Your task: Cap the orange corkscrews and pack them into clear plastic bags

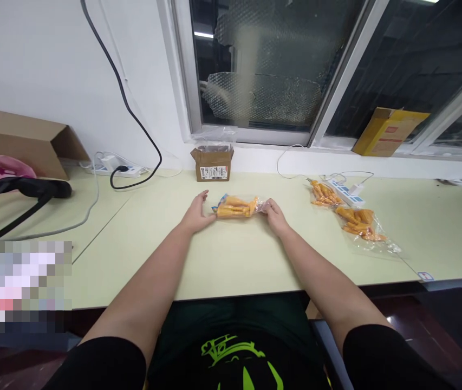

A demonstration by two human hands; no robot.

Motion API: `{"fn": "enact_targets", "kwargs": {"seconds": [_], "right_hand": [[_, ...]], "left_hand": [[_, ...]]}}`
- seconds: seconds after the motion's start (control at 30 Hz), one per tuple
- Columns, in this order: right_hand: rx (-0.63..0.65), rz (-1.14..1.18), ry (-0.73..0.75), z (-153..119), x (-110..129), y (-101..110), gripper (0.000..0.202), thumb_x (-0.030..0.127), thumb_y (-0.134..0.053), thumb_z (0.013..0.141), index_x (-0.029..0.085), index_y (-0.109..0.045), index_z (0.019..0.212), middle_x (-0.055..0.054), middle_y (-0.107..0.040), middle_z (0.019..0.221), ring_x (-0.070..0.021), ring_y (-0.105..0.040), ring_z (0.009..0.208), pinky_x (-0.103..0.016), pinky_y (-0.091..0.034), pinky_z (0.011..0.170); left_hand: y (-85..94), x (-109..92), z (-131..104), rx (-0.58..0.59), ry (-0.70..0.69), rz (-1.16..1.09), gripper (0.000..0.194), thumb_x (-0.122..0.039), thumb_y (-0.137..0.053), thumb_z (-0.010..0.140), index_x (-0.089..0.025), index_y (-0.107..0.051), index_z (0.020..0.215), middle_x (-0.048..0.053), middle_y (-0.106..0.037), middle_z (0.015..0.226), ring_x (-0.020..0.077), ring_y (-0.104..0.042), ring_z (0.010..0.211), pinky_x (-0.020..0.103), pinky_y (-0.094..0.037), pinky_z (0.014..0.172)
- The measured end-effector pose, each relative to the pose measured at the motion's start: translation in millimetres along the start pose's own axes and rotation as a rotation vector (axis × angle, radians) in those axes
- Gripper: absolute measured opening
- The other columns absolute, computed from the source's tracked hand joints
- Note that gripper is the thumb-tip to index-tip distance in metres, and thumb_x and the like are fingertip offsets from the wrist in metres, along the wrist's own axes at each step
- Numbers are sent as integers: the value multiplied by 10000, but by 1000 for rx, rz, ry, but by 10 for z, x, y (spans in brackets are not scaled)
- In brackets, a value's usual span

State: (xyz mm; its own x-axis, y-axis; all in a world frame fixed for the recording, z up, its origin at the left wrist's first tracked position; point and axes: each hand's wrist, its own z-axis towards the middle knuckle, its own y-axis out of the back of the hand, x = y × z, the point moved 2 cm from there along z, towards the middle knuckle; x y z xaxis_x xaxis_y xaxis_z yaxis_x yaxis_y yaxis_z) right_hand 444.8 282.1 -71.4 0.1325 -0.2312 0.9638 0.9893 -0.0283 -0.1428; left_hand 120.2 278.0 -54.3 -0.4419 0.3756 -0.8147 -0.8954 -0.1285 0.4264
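The clear bag of orange snack sticks lies on the pale desk, long axis running left to right, straight ahead between both hands. The right hand pinches its right end; the left hand, fingers loosely spread, touches its left end.

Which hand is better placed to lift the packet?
Probably right: the right hand seems to pinch the packet by its end, while the left hand only rests open against the other end.
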Motion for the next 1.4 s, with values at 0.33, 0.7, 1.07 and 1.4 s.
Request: {"fn": "enact_targets", "kwargs": {"seconds": [0.33,0.7,1.07,1.4], "right_hand": [[-286,446,-297,13,115,-432,242,297,-536,1008,250,-426,798,20,-700,674,-150,-722,717,-299,-631,742],[-96,420,-332,-24,192,-376,206,380,-666,926,252,-509,959,8,-711,891,-167,-746,722,-210,-537,455],[-110,-35,-214,25,10,-353,253,261,-706,699,246,-579,918,23,-534,936,-145,-611,820,-300,-604,685],[-288,-575,2,108,37,-71,117,228,-620,765,234,-651,878,-72,-557,1076,-261,-547,1121,-417,-422,1095]], "left_hand": [[-291,-235,66,-34,51,-316,391,-482,-624,875,-216,-609,1161,94,-680,1280,251,-616,1226,411,-484,1074],[-363,-305,20,-337,490,-598,436,-569,-703,892,-226,-461,773,-65,-478,560,92,-429,406,202,-269,364],[-76,-520,8,-234,405,-844,466,-389,-926,679,-185,-596,936,-17,-674,747,100,-616,554,202,-476,493],[-921,-702,-200,217,377,-633,520,-390,-936,625,-153,-680,1011,118,-784,1045,286,-752,947,468,-603,919]]}}
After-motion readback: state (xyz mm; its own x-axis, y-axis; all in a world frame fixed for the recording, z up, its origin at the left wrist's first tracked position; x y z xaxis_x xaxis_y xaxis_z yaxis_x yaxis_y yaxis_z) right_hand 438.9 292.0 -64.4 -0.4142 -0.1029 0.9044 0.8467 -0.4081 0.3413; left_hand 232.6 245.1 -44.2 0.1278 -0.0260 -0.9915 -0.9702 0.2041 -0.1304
